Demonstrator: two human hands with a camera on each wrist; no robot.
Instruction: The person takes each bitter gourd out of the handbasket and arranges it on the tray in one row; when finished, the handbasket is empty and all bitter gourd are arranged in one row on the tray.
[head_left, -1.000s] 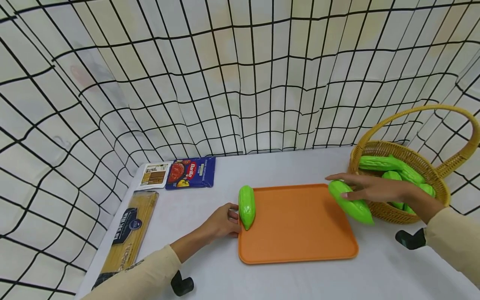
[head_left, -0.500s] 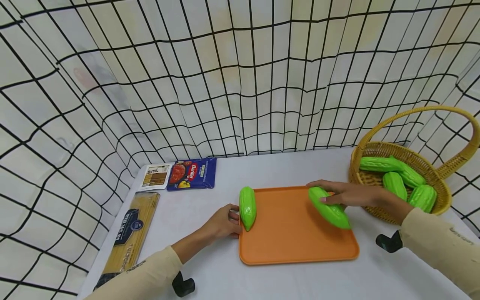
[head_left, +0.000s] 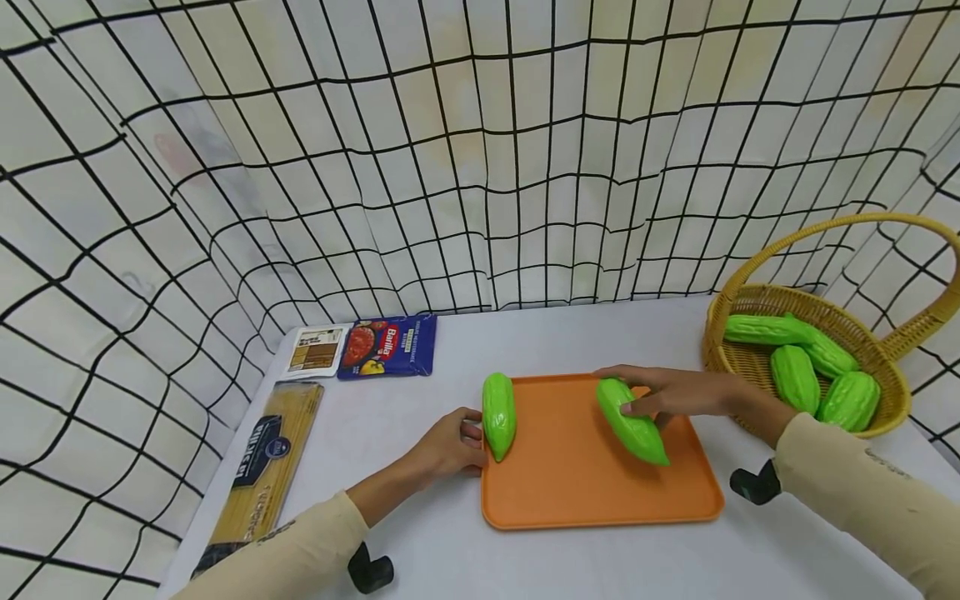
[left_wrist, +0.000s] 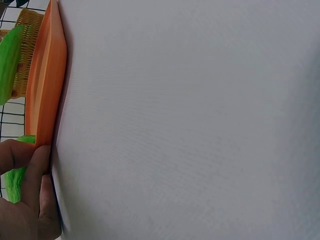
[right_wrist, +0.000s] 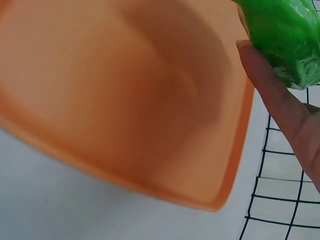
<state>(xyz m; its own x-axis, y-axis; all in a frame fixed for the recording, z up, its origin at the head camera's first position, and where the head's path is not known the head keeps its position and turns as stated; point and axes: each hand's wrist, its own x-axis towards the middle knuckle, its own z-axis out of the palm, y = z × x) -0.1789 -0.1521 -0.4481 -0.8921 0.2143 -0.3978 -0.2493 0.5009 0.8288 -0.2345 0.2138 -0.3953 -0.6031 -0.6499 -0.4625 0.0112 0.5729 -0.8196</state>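
Note:
An orange tray lies on the white tabletop, and my left hand pinches its left rim. In the left wrist view, the thumb and fingers of that hand are on either side of the tray edge. One green bitter melon lies lengthwise along the tray's left side. Over the tray's right half, my right hand grips another bitter melon, tilted and casting a shadow below. The right wrist view shows the thumb against this melon's wrapped-looking surface.
At the right stands a wicker basket with a tall handle, holding several bitter melons. Left of the tray lie a pasta pack, a blue Barilla packet and a white-and-brown packet. Black netting encloses the back and sides.
My right hand has carried the bitter melon leftward from beside the basket to over the tray. The left hand stays at the tray's left rim.

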